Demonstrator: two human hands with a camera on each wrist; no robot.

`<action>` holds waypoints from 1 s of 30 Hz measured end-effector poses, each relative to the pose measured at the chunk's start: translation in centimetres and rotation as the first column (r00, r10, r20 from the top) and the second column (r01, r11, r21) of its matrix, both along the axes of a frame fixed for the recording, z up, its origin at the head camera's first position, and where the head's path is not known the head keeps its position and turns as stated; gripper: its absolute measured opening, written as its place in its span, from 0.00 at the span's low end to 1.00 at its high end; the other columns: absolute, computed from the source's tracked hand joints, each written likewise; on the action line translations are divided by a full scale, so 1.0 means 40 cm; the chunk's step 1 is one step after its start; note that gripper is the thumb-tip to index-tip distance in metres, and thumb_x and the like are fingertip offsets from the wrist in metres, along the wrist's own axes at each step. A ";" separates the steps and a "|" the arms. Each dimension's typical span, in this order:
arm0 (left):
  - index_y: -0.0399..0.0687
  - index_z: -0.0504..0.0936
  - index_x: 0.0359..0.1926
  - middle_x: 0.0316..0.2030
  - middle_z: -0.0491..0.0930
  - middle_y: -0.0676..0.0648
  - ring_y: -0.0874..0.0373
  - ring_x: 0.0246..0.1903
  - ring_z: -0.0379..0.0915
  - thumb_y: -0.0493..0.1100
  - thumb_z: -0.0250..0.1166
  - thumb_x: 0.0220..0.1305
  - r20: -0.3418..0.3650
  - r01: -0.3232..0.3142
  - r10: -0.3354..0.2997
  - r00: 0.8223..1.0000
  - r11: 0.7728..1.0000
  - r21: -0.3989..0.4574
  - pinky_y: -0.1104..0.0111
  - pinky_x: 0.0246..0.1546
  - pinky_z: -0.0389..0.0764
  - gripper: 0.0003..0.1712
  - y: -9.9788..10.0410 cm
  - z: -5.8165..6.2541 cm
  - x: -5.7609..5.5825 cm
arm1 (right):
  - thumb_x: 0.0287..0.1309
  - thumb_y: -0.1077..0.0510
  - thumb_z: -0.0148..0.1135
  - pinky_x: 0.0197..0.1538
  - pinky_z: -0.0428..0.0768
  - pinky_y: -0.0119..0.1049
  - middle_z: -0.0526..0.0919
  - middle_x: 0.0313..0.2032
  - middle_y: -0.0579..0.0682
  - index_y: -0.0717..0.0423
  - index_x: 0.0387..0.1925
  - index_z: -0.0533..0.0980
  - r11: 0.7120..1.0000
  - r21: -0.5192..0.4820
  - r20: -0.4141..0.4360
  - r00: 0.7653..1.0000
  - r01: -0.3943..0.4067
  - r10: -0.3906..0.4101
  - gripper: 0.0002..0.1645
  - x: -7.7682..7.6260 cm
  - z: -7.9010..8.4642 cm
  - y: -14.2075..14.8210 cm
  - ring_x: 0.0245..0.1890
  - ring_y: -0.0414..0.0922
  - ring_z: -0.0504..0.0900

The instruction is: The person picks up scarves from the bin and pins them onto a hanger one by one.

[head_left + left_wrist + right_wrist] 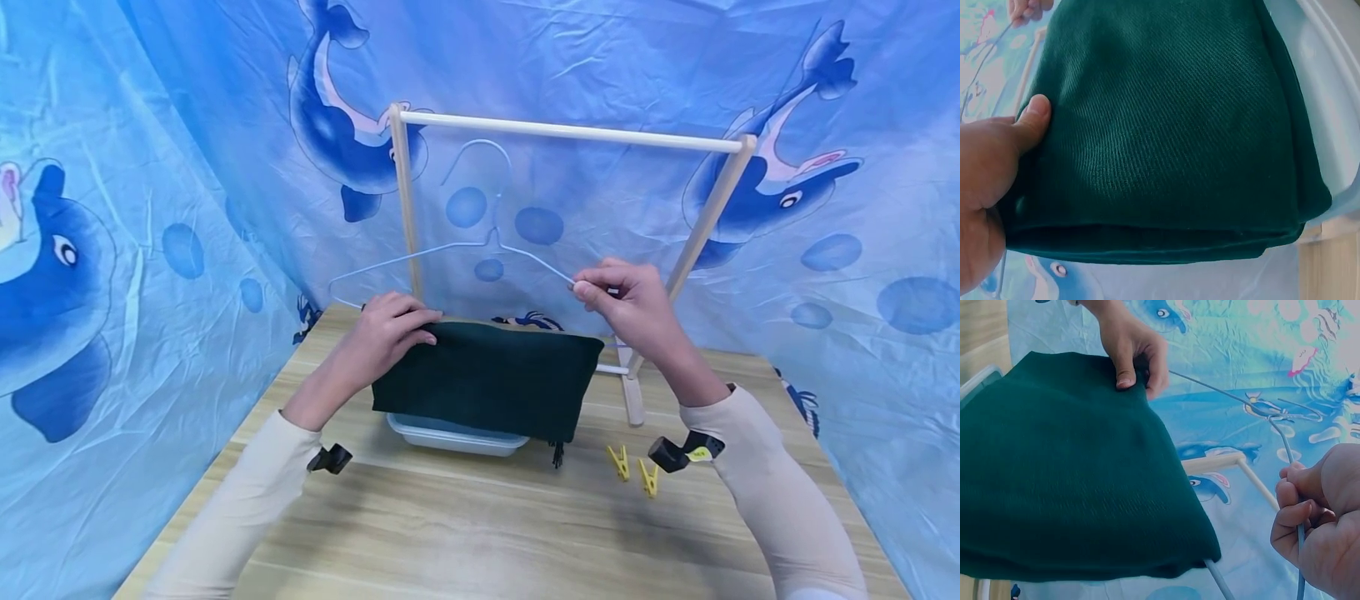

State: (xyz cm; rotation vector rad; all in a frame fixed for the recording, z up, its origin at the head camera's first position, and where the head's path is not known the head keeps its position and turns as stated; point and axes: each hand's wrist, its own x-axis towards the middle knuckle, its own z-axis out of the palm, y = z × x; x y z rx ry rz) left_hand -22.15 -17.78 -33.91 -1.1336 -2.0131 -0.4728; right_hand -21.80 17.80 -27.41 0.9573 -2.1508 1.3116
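Note:
A dark green scarf (pixel 487 375) hangs folded over the lower bar of a light-blue wire hanger (pixel 536 257). Black fringe shows below its right end. My left hand (pixel 393 329) grips the scarf's top edge near its left end, thumb on the front face in the left wrist view. My right hand (pixel 626 300) pinches the hanger's right sloping arm, and the wire runs through its curled fingers (pixel 1294 515) in the right wrist view. The hanger's hook stands up free in front of the backdrop. A stretch of the lower bar pokes out past the scarf's end.
Behind the hanger stands a wooden rack with a white top rail (pixel 570 132). Partly under the scarf sits a white tray (pixel 457 440) on the wooden table (pixel 450 533). Yellow clothespins (pixel 618 462) lie at the right. Dolphin-print fabric (pixel 225 125) surrounds the table.

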 end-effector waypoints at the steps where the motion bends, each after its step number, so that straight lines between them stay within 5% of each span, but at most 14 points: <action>1: 0.40 0.89 0.45 0.39 0.84 0.43 0.46 0.41 0.79 0.36 0.79 0.51 0.001 0.003 -0.003 1.000 1.000 0.000 0.52 0.45 0.77 0.18 -0.002 0.002 -0.001 | 0.65 0.72 0.64 0.23 0.66 0.30 0.77 0.25 0.52 0.68 0.38 0.87 1.000 0.002 0.003 1.000 0.004 -0.004 0.07 0.001 -0.001 0.002 0.22 0.42 0.68; 6: 0.42 0.89 0.47 0.41 0.86 0.45 0.48 0.44 0.80 0.47 0.77 0.59 0.068 -0.065 0.067 0.995 0.997 -0.029 0.53 0.48 0.79 0.18 0.015 0.001 0.010 | 0.65 0.70 0.64 0.23 0.67 0.30 0.77 0.25 0.52 0.67 0.39 0.87 1.000 0.011 0.003 1.000 0.011 -0.011 0.07 0.002 -0.002 0.003 0.22 0.42 0.69; 11: 0.45 0.88 0.50 0.45 0.88 0.47 0.51 0.47 0.83 0.62 0.67 0.67 0.121 -0.125 0.133 0.984 0.990 -0.068 0.55 0.52 0.81 0.26 0.099 -0.001 0.028 | 0.65 0.70 0.65 0.23 0.66 0.30 0.78 0.25 0.53 0.67 0.38 0.87 1.000 0.010 0.005 1.000 0.010 -0.010 0.06 -0.002 -0.005 -0.001 0.21 0.42 0.69; 19: 0.47 0.89 0.51 0.39 0.88 0.49 0.56 0.36 0.83 0.58 0.66 0.70 0.229 -0.146 0.197 0.953 0.964 -0.221 0.62 0.40 0.83 0.21 0.233 0.018 0.024 | 0.64 0.71 0.65 0.23 0.67 0.31 0.78 0.25 0.53 0.67 0.39 0.87 1.000 0.008 -0.008 1.000 0.002 -0.002 0.07 0.001 -0.004 -0.011 0.20 0.42 0.68; 30: 0.46 0.91 0.48 0.31 0.83 0.51 0.60 0.27 0.75 0.49 0.76 0.58 0.136 -0.051 0.060 0.989 0.996 -0.071 0.69 0.30 0.77 0.18 0.248 -0.001 0.013 | 0.65 0.71 0.64 0.24 0.67 0.31 0.78 0.24 0.53 0.68 0.39 0.87 1.000 -0.001 -0.019 1.000 -0.006 0.006 0.07 0.003 0.004 -0.009 0.20 0.43 0.68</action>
